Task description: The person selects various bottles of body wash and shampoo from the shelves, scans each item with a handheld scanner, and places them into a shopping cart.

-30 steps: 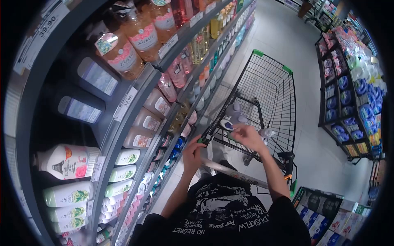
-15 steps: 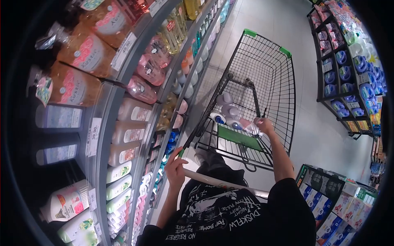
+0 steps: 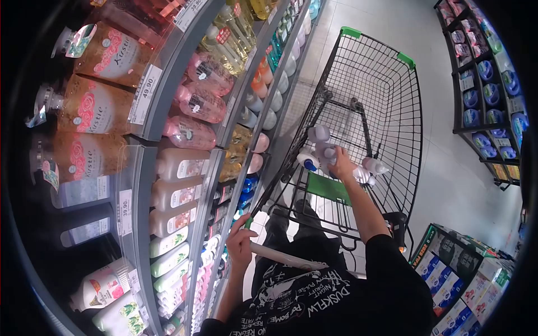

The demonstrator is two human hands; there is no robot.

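My left hand (image 3: 240, 243) is closed around the left end of the shopping cart's handle (image 3: 286, 256), by its green corner piece. My right hand (image 3: 343, 164) reaches down into the shopping cart (image 3: 386, 84), its fingers curled around a pale lilac bottle (image 3: 329, 152). Beside that bottle, another lilac bottle (image 3: 319, 133) and a white bottle with a blue cap (image 3: 308, 162) sit in the basket. A pinkish-white bottle (image 3: 374, 166) lies right of my wrist. My hand and forearm partly hide the bottles beneath.
Shelves of bottles, with amber wash bottles (image 3: 106, 50) and pink bottles (image 3: 204, 103), run close along my left. A black rack (image 3: 459, 95) of blue-purple containers stands beyond the cart at right. Stacked boxes (image 3: 448, 274) are at lower right. Tiled floor (image 3: 443, 190) lies between.
My right hand has moved left within the cart, from the bottles at the right to a lilac one. A pinkish-white bottle now lies farther right. My left hand stays on the handle.
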